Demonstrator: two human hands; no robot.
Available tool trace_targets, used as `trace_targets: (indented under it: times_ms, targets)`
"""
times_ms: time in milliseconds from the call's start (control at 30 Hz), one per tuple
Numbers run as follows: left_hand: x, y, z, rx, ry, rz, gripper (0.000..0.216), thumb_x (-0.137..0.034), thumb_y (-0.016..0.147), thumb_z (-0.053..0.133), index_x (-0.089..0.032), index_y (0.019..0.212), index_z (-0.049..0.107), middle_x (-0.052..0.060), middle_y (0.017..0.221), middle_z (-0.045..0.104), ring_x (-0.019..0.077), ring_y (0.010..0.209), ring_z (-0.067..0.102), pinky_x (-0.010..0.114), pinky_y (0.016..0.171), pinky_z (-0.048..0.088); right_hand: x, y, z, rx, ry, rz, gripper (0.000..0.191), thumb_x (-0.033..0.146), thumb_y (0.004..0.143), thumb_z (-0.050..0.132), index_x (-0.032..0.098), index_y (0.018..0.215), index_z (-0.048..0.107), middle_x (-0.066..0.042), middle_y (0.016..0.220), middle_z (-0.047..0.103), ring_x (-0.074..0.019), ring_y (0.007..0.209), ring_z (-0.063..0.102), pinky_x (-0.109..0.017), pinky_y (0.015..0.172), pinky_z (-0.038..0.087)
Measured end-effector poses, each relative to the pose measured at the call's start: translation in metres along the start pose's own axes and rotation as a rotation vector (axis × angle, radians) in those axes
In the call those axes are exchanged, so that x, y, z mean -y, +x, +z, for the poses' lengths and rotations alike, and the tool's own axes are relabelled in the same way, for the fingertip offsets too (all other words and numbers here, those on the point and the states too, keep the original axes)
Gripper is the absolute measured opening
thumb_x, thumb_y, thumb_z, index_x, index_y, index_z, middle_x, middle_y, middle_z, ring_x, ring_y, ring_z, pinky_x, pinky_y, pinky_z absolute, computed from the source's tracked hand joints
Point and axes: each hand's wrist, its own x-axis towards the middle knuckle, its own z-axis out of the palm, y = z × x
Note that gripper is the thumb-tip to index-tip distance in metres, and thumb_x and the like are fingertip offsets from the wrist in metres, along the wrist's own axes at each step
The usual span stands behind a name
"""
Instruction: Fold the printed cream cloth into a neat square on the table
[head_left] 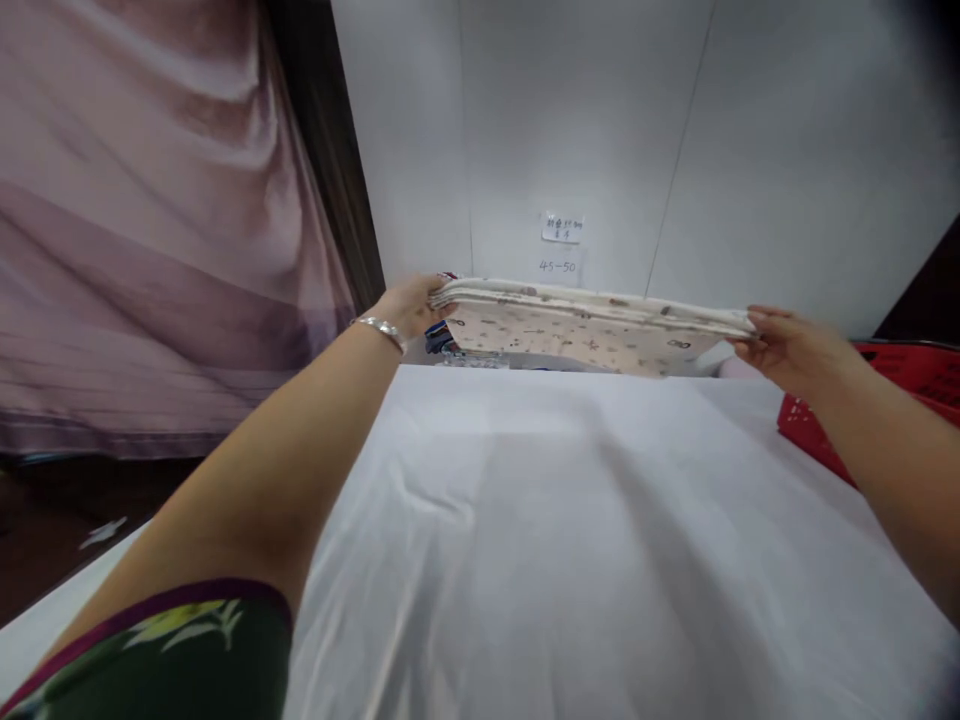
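Note:
A folded, cream-coloured cloth (570,328) with a small scattered print is stretched between my two hands, above the far edge of the white-covered table. At its left corner, my left hand (412,306) is closed on the folded layers; a silver bracelet (382,329) circles that wrist. The right corner is pinched by my right hand (791,347), thumb and fingers together. Along the top, several layers show as a thick edge, and the front face hangs down. Behind the cloth, near its left end, a dark blue patterned item (436,338) is partly hidden.
White cloth with creases covers the table (525,540). To the right stands a red plastic basket (814,435), partly behind my right arm. A pinkish curtain (150,220) hangs at left. Paper labels (562,228) are stuck on the white wall (585,100) ahead, one reading 45-50.

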Motion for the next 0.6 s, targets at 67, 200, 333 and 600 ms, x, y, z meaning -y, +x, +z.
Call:
trace_targets:
  times_ms: [67,200,333,600]
  targets:
    - [0.024,-0.028,-0.028,0.019,0.079,-0.104,0.010,-0.004,0.076,0.050,-0.009,0.083,0.054,0.007,0.081,0.060,0.0146,0.082,0.060,0.029,0.074,0.052,-0.021,-0.024,-0.016,0.036,-0.062,0.091,0.014,0.007,0.079,0.054,0.017,0.089,0.057,0.000,0.072,0.059,-0.0075,0.057,0.058,-0.018,0.052,0.049]
    - [0.117,-0.114,-0.097,0.044,0.191,-0.368,0.039,-0.010,0.069,0.064,-0.018,0.104,0.049,0.008,0.103,0.060,0.0174,0.086,0.061,0.033,0.072,0.054,-0.097,-0.097,-0.057,0.062,-0.195,0.365,0.029,0.006,0.072,0.060,0.021,0.096,0.058,0.001,0.067,0.062,-0.0089,0.049,0.057,-0.020,0.049,0.053]
    - [0.187,-0.194,-0.138,0.014,0.316,-0.710,0.051,-0.018,0.067,0.068,-0.019,0.113,0.045,0.013,0.113,0.057,0.0204,0.091,0.061,0.030,0.071,0.054,-0.161,-0.167,-0.088,0.026,-0.278,0.722,0.038,0.010,0.064,0.069,0.019,0.098,0.055,-0.002,0.065,0.064,-0.0133,0.051,0.060,-0.022,0.046,0.053]
    - [0.191,-0.231,-0.143,-0.073,0.581,-0.563,0.081,-0.021,0.060,0.074,-0.015,0.130,0.033,0.013,0.102,0.057,0.0185,0.076,0.061,0.027,0.055,0.053,-0.159,-0.206,-0.105,0.035,-0.291,0.722,0.051,0.022,0.059,0.076,0.021,0.105,0.054,-0.003,0.074,0.068,-0.0144,0.058,0.062,-0.022,0.050,0.053]
